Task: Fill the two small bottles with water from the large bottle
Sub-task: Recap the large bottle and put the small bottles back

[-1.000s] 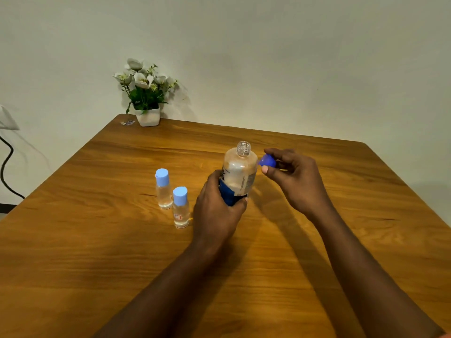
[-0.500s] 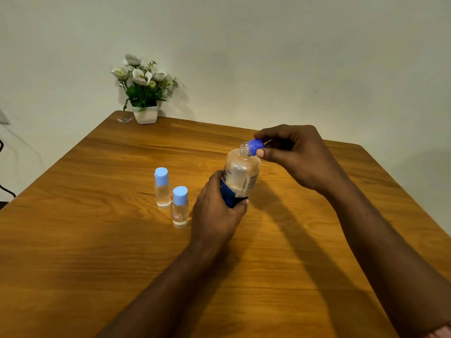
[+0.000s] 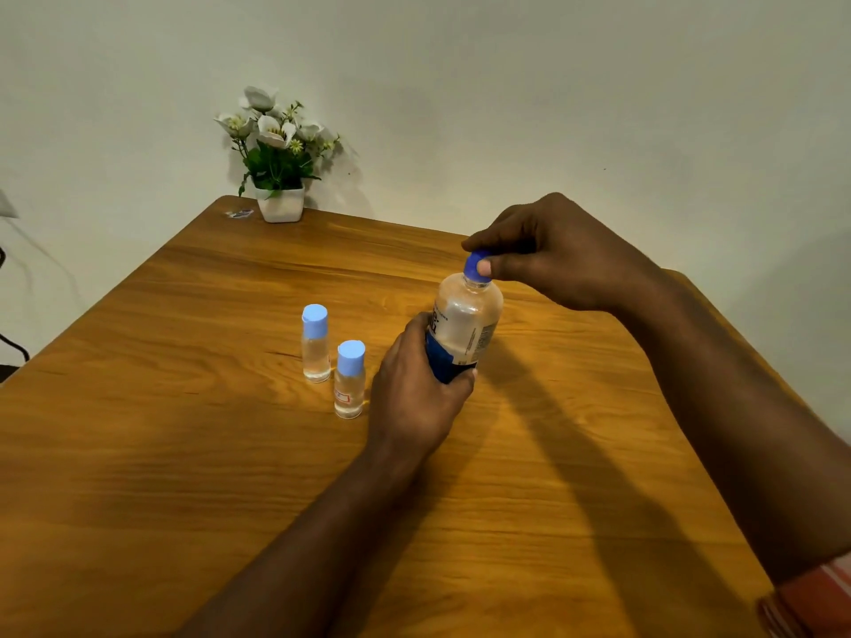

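Large bottle [image 3: 465, 324]: clear plastic, round-shouldered, dark blue label round the lower half, pale printed panel above. Upright at mid-tabletop [image 3: 184, 453].

Cap [image 3: 473, 262]: small, round, blue plastic. Seated on the large bottle's neck.

Small bottles, two: clear slim cylinders with flat-topped light blue caps. Far one [image 3: 315, 347] plain; near one [image 3: 349, 384] with a small red-edged label. Both upright, just beside each other, left of the large bottle.

Tabletop: warm brown wood grain, smooth sheen, rounded corners.

Left hand [image 3: 414, 393]: reaching in from the near edge, back turned up. Fingers [image 3: 470, 373] curled round the labelled lower half, thumb on the bottle's left side.

Right hand [image 3: 552, 255]: arched over the bottle top, forearm running off to the near right. Thumb and fingertips pinching the cap.

Pot [image 3: 281, 207]: white, squarish, with white flowers and green leaves. At the far left corner, by the wall.

Sleeve [image 3: 810, 600]: striped orange-red cloth, on the right arm at the near right.
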Demonstrator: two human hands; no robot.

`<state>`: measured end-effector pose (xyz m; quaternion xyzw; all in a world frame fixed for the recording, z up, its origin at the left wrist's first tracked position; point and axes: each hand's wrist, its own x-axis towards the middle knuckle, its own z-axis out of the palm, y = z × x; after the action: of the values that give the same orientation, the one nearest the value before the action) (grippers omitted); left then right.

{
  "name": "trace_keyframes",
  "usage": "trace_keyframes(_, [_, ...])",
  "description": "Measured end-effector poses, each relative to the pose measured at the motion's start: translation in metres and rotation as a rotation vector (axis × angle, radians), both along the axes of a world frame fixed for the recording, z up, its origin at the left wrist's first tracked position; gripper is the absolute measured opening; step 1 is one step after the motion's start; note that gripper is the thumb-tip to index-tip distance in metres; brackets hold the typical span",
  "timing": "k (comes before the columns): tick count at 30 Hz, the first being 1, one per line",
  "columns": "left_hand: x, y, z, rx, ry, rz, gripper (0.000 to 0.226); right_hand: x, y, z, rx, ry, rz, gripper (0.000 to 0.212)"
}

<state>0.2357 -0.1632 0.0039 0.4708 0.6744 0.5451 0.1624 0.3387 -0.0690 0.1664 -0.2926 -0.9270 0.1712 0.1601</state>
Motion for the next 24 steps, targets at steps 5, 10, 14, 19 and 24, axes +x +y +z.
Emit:
trace_keyframes(5, [0.001,0.001,0.001,0.0,0.013,0.006,0.071,-0.008,0.0,0.007,0.098,-0.074,-0.069,0.028])
trace_keyframes(10, [0.0,0.001,0.002,-0.015,0.019,0.006,0.072,-0.015,-0.002,0.007,0.2,-0.123,-0.157,0.044])
trace_keyframes(14, [0.0,0.0,0.002,-0.024,0.019,0.009,0.073,-0.016,-0.005,0.004,0.179,-0.162,-0.19,0.071])
trace_keyframes(19, [-0.001,0.0,0.002,-0.015,0.018,0.001,0.07,-0.005,-0.004,0.007,0.014,-0.04,-0.085,0.05])
trace_keyframes(24, [-0.001,0.001,0.001,-0.024,0.026,0.009,0.073,0.0,-0.001,0.008,-0.02,-0.08,0.009,0.036])
